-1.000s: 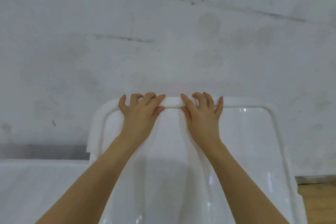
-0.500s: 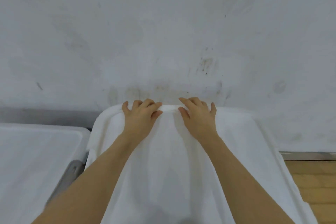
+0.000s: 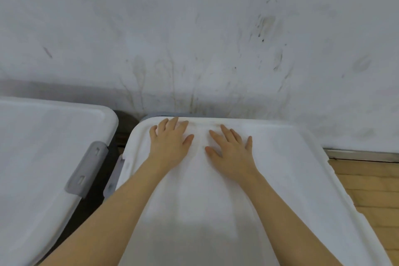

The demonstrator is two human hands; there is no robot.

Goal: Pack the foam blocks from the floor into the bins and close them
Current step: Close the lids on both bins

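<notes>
Fingers straight and spread, grasping nothing: the left hand lies flat on the white lid near its far edge, and the right hand lies flat just beside it, fingers released too. The lid covers the bin by the scuffed wall. To the left, a second lidded bin with a grey latch. Wooden floor on the right.

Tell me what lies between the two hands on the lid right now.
Only bare white lid. The head view shows the left hand and right hand lying flat near its far edge, with an uncovered strip of lid between them and nothing resting there.
</notes>
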